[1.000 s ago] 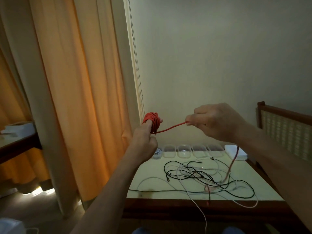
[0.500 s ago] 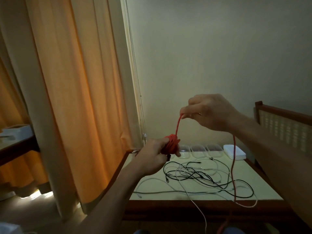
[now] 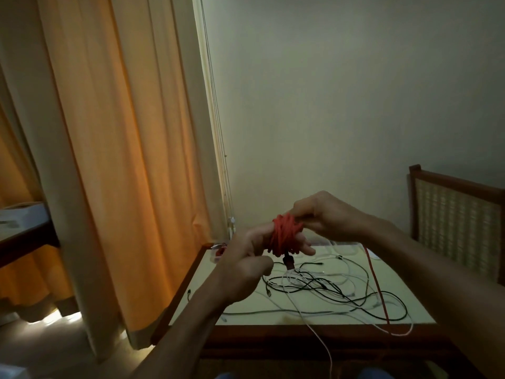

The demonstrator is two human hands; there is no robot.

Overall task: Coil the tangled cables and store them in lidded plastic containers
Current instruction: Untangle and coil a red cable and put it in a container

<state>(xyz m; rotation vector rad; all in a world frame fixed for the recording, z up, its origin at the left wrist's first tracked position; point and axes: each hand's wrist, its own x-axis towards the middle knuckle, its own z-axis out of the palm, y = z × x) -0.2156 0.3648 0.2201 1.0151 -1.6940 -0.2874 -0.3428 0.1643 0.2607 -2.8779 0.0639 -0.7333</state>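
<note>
head | winding red cable coil [image 3: 282,236] round outstretched fingers of left hand [image 3: 243,266], above table [image 3: 199,272] | pinching coil's top with curled right hand [image 3: 330,217] | trailing red tail [image 3: 378,285] down across tangled black and white cables [image 3: 314,285] on tabletop

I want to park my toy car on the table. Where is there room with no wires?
The best bare patch is near the table's right edge, just beyond the red cable. A narrow free strip also runs along the front edge, left of the dangling white cable. The middle is crowded with tangled black and white cables.
</note>
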